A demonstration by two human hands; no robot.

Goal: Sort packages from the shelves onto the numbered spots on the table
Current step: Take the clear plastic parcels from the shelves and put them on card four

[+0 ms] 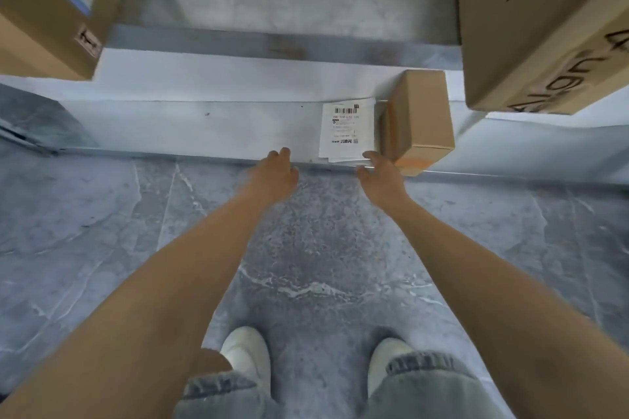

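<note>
step: reaching to pick | flat white labelled parcel (347, 133) lies centre-right on the low shelf (190, 126), just beside a small cardboard box (420, 119) | left hand (276, 173) and right hand (381, 177) flank its front edge — fingers loosely spread, gripping nothing — likely to lift it two-handed

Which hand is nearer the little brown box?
Right. The right hand is beside the small brown cardboard box; the left hand is farther left, beyond the flat white labelled package.

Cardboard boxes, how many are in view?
3: a labelled box upper left, a printed box upper right, a small box on the low shelf near the right hand. Others may be out of frame.
</note>
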